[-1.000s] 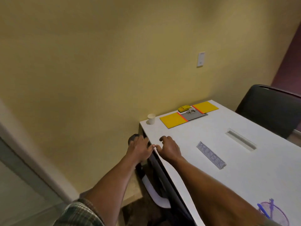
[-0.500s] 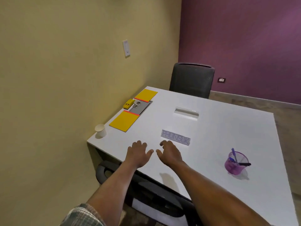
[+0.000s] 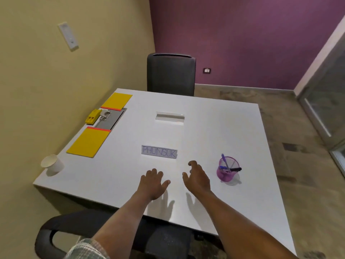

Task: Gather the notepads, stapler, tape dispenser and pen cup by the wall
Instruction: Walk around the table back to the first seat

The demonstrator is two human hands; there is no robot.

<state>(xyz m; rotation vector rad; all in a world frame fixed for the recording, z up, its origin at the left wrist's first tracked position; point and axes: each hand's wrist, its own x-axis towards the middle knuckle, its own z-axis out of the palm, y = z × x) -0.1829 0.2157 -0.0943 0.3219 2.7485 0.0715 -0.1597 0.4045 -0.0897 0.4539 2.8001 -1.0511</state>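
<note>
Two yellow notepads lie along the yellow wall, one nearer [image 3: 89,142] and one farther [image 3: 117,100]. Between them sit a yellow stapler [image 3: 91,116] and a small silver tape dispenser [image 3: 105,115] on a grey pad [image 3: 112,120]. A purple mesh pen cup [image 3: 227,171] with pens stands alone on the right half of the white table [image 3: 214,128]. My left hand [image 3: 153,184] hovers flat over the near edge, fingers apart, holding nothing. My right hand [image 3: 197,176] hovers beside it, fingers curled loosely, a short way left of the pen cup.
A white paper cup [image 3: 52,164] stands at the near left corner. A paper name card [image 3: 159,152] lies mid-table, and a cable slot [image 3: 169,116] sits beyond it. One black chair [image 3: 170,73] is at the far side, another [image 3: 112,236] under my arms.
My view has swung right and risen, so the whole table now shows. Both hands moved from the table's left corner to the middle of the near edge, and the right hand's fingers spread.
</note>
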